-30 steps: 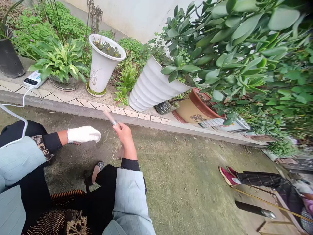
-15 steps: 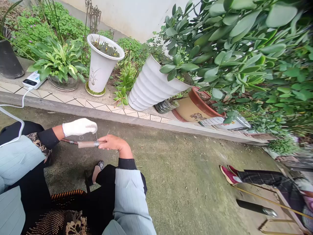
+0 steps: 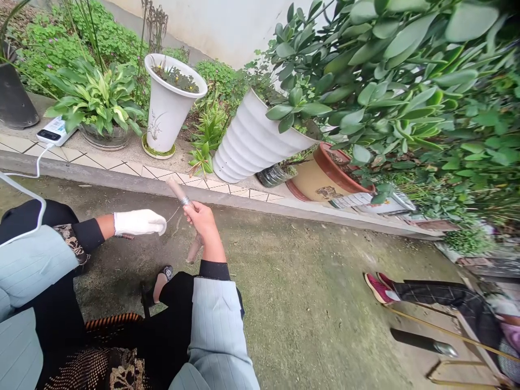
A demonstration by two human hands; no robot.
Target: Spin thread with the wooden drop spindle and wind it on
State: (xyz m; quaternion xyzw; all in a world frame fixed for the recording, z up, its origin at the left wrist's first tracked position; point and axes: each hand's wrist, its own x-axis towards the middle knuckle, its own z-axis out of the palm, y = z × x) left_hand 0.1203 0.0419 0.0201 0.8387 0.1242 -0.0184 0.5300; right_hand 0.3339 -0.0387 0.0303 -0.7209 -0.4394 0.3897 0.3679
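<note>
Newly tipped from level: wooden rod (image 3: 175, 189) clenched in right hand (image 3: 202, 221); white-gloved left hand (image 3: 138, 222) at 9 o'clock, grip unclear

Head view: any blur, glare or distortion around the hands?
Head view: soft, even daylight, no harsh shadows or glare, even on the white-gloved left hand. Motion blur softens the lower end of the rod in the bare right hand. Wide-angle distortion tilts the white ribbed pot and bends the kerb across the frame.
</note>
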